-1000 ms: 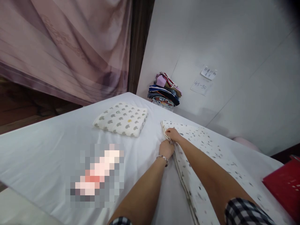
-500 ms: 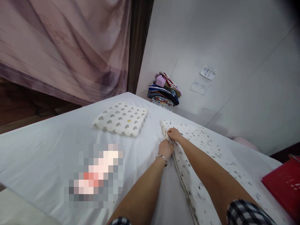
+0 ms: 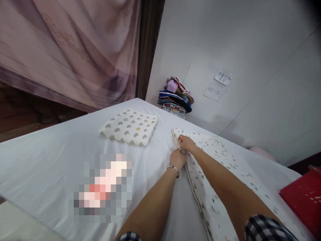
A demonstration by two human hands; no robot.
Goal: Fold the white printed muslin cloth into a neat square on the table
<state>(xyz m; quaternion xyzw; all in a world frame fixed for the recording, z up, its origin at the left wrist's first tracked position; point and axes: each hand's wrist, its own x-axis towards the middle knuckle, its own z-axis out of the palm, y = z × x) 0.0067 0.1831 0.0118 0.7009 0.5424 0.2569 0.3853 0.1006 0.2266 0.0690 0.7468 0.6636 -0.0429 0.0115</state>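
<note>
the right hand (image 3: 187,143) and, just below it, the left hand (image 3: 177,160) are closed on the layered edge of a speckled cloth (image 3: 213,143) on the white sheet (image 3: 50,147), the right forearm (image 3: 223,179) covering part. a folded patterned cloth (image 3: 129,127) and a pixelated object (image 3: 107,180) lie leftward — a clothes stack (image 3: 175,97) beyond, a red item (image 3: 304,201) rightward.
</note>
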